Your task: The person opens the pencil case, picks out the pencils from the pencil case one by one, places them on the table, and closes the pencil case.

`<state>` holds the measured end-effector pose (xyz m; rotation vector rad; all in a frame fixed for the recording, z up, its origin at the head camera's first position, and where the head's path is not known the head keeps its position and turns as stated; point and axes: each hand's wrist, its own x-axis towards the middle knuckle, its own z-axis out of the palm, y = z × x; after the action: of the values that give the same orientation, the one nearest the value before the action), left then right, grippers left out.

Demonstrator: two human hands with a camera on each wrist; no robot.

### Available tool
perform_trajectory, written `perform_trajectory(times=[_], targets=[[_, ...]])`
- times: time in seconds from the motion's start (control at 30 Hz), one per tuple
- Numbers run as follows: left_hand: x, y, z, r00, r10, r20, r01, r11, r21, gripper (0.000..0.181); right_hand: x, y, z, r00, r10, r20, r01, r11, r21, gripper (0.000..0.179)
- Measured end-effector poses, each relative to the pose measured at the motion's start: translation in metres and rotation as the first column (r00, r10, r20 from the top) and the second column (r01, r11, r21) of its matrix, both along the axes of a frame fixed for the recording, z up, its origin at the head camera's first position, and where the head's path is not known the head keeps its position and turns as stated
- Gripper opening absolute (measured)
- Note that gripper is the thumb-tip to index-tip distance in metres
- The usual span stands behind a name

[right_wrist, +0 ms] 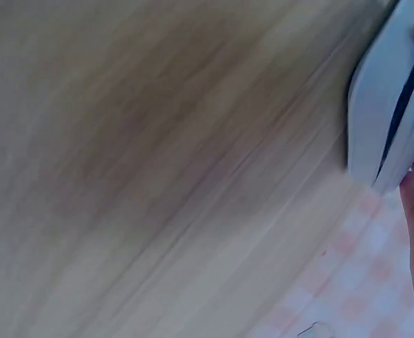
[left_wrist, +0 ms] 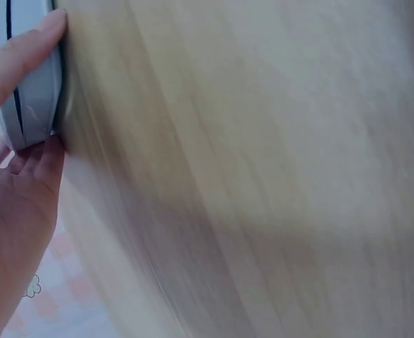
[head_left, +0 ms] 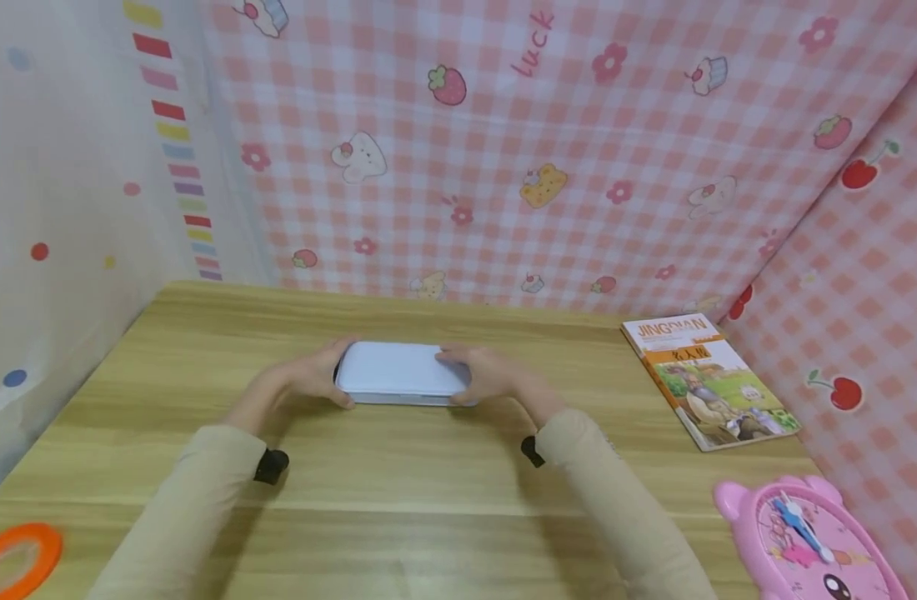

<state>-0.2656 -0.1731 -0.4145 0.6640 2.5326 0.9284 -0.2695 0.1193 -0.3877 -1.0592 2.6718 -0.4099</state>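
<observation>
A white glasses case (head_left: 393,369) with rounded corners lies lengthwise across the wooden table, between both hands. At its left end, my left hand (head_left: 312,372) grips it, thumb along the near side and fingers around the far side. My right hand (head_left: 492,375) holds the opposite end, with fingertips over the top edge. In the left wrist view the glasses case (left_wrist: 39,95) shows a dark seam along its side, and the thumb presses against it. That same dark seam runs down the glasses case (right_wrist: 383,105) in the right wrist view.
A book (head_left: 709,379) with an orange band lies at the back right by the checked wall cloth (head_left: 428,150). Nearer, a pink bear-eared toy clock (head_left: 819,533) sits at the right front corner. An orange ring-shaped roll (head_left: 49,554) is at the left front.
</observation>
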Motion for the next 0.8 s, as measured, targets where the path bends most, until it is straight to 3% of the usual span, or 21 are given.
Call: perform_trajectory(times=[0.07,0.2,0.3,0.4,0.53,0.67,0.8], targets=[[0.000,-0.002,-0.001,1.000,0.006,0.030,-0.007,1.000,0.025,0.101,-0.001,0.009,-0.001,1.000,-0.015,0.026,0.017,0.999,-0.048,0.066],[0.001,-0.003,-0.003,0.995,0.034,0.096,-0.043,0.995,0.092,0.105,-0.003,0.019,-0.001,1.000,-0.016,-0.024,0.012,0.987,-0.162,0.052],[0.000,-0.003,-0.004,0.989,0.029,0.148,-0.055,0.983,0.176,0.108,-0.006,0.023,0.001,0.995,-0.090,-0.041,0.072,0.942,-0.328,0.038],[-0.001,-0.003,-0.005,0.983,0.005,0.186,-0.054,0.964,0.260,0.106,-0.009,0.026,0.001,0.971,-0.230,0.061,0.229,0.832,-0.506,0.029],[-0.002,-0.002,-0.007,0.979,-0.013,0.202,-0.056,0.941,0.335,0.112,-0.016,0.026,-0.002,0.897,-0.367,0.247,0.436,0.639,-0.634,0.030],[-0.001,-0.003,-0.006,0.983,-0.024,0.184,-0.047,0.928,0.370,0.126,-0.027,0.020,-0.005,0.843,-0.412,0.345,0.522,0.474,-0.710,0.031],[0.000,-0.005,-0.004,0.986,-0.054,0.155,-0.006,0.932,0.361,0.125,-0.037,0.014,-0.005,0.821,-0.412,0.395,0.545,0.360,-0.757,0.027]])
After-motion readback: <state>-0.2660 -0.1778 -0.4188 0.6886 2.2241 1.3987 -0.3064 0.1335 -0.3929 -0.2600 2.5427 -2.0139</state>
